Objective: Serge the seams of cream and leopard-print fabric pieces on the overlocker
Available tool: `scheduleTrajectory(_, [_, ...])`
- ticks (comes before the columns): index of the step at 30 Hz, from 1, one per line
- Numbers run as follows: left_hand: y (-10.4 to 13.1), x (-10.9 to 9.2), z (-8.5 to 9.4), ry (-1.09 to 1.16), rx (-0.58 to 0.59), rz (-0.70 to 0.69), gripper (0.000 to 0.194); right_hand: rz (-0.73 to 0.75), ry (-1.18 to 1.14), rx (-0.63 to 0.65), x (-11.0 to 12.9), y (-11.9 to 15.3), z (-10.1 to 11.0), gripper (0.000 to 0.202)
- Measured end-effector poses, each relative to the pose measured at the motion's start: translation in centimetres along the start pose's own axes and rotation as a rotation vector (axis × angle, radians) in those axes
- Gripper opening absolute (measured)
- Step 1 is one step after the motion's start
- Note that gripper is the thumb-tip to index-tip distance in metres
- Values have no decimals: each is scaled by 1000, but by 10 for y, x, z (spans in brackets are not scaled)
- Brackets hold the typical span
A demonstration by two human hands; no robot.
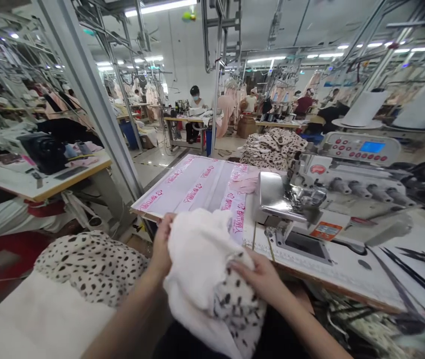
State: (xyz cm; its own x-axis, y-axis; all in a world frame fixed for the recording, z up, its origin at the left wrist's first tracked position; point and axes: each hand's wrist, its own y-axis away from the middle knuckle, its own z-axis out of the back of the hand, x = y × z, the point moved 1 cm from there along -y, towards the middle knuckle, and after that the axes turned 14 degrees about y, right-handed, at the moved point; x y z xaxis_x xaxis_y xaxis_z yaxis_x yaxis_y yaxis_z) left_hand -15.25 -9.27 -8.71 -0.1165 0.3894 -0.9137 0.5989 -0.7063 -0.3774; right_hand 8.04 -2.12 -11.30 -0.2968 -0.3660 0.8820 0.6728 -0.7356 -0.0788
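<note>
Bunched white fabric with a black-spotted part [201,259] hangs between my two hands, in front of the table edge and over my lap. My left hand [163,242] is closed on the fabric's upper left edge. On the right, my right hand [259,274] pinches it where the white meets the spotted cloth, thumb on top. The fingers behind the cloth are hidden. Beyond my right hand stands an overlock sewing machine [343,184] with a shiny metal cover and a lit blue display.
Printed plastic sheeting [197,184] covers the tabletop's left part. Spotted cloth is heaped [272,147] behind it. More spotted and white fabric [89,264] lies at my left. Black scissors [418,274] rest at the right. A metal post [89,94] rises on the left. A masked person [196,102] sits farther back.
</note>
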Motion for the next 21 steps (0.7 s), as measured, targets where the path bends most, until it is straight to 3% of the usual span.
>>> scheduleTrajectory(2, [-13,-1,18,-8,-78,-52,13,-169,-140,-105,-6,5,29,30])
scheduleTrajectory(4, [-26,-6,37,-24,-126,-94,11,-232,-207,-211,-8,9,58,32])
scheduleTrajectory(7, [-39,-12,57,-172,-109,-194,12,-108,-67,-269,-7,7,89,29])
scheduleTrajectory(10, [-48,-6,59,-414,-152,-304,15,16,233,-334,-13,-6,99,30])
scheduleTrajectory(13, [-61,18,51,-558,-186,-279,16,94,625,-567,-28,-17,90,29])
scheduleTrajectory(16, [-74,52,46,-628,-123,-202,12,241,875,-742,-42,-10,65,29])
scheduleTrajectory(18, [-78,68,45,-671,-87,-184,14,333,943,-712,-47,3,44,29])
scheduleTrajectory(21, [-78,78,43,-706,-21,-240,28,335,1044,-540,-52,18,17,43])
